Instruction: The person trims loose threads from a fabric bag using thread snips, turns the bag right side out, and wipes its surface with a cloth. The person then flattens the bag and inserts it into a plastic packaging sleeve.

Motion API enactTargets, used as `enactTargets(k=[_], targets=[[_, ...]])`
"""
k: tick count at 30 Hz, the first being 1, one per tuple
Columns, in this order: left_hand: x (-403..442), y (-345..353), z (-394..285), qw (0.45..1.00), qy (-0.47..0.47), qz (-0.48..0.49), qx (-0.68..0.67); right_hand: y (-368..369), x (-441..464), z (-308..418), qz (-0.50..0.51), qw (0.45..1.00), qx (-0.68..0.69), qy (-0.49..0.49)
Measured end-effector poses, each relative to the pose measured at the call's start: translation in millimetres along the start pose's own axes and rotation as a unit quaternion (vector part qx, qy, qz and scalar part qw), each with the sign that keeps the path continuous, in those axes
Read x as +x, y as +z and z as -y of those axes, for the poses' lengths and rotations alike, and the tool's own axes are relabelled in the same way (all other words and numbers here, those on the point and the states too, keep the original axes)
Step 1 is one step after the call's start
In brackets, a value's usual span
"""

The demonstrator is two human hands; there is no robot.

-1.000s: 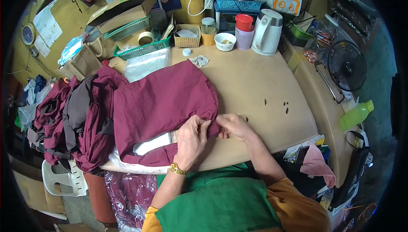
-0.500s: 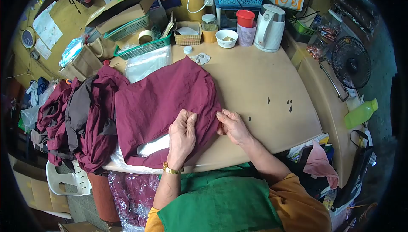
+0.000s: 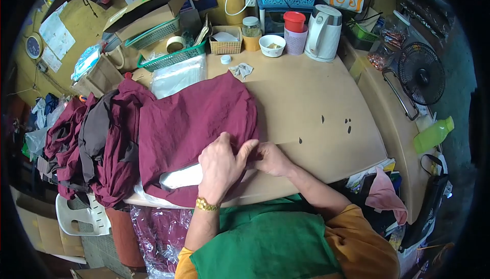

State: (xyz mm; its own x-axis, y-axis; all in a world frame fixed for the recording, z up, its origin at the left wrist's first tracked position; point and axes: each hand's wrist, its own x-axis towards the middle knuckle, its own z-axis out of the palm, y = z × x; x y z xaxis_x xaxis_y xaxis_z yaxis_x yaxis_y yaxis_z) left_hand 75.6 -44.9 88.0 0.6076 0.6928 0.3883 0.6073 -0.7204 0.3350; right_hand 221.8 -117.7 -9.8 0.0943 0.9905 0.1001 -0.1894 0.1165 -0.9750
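A maroon garment (image 3: 196, 113) lies spread over the near left part of the table, with a white patch (image 3: 181, 178) showing in a gap near its lower edge. My left hand (image 3: 218, 162), with a gold watch on its wrist, is closed on the garment near its right side; its thumb points right and the other fingertips are hidden. Close against that thumb, my right hand (image 3: 273, 159) pinches the garment's right edge, its fingertips partly hidden. To the left, more maroon and dark grey cloth (image 3: 109, 141) lies bunched and hangs over the table's front edge.
Clear plastic bags (image 3: 178, 77) lie behind the garment. Along the back stand a green basket (image 3: 173, 58), a white bowl (image 3: 272, 46) and a white kettle (image 3: 324, 34). A black fan (image 3: 421, 75) and a green bottle (image 3: 434, 136) are at the right.
My right hand has moved left with the garment's edge, up against my left hand. My left hand has turned, its thumb now stretched to the right. The garment's right side has shifted slightly left.
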Motion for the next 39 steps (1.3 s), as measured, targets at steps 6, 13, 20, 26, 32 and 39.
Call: enactTargets(k=[6,13,20,26,32,39], targets=[[9.5,12.9,12.4,0.995,-0.032,0.01,-0.096,-11.3,5.0,-14.3,-0.026,0.987,0.08,0.138],[9.4,18.9,20.6,0.977,-0.09,-0.005,-0.194,-6.5,13.1,-21.6,-0.093,0.977,0.182,0.06],[-6.6,8.5,16.5,0.981,-0.082,0.165,-0.054,-13.1,9.6,-8.4,-0.142,0.973,0.177,0.043],[-6.9,14.2,14.7,0.976,-0.093,0.098,-0.17,-5.6,6.7,1.8,0.02,0.994,0.003,0.111],[-6.1,29.9,23.0,0.966,-0.113,0.053,-0.227,-24.3,6.7,-21.0,-0.041,0.969,0.221,0.104],[-7.1,16.7,12.5,0.98,-0.061,0.089,-0.165,-18.1,6.7,9.4,0.005,0.957,0.232,0.175]])
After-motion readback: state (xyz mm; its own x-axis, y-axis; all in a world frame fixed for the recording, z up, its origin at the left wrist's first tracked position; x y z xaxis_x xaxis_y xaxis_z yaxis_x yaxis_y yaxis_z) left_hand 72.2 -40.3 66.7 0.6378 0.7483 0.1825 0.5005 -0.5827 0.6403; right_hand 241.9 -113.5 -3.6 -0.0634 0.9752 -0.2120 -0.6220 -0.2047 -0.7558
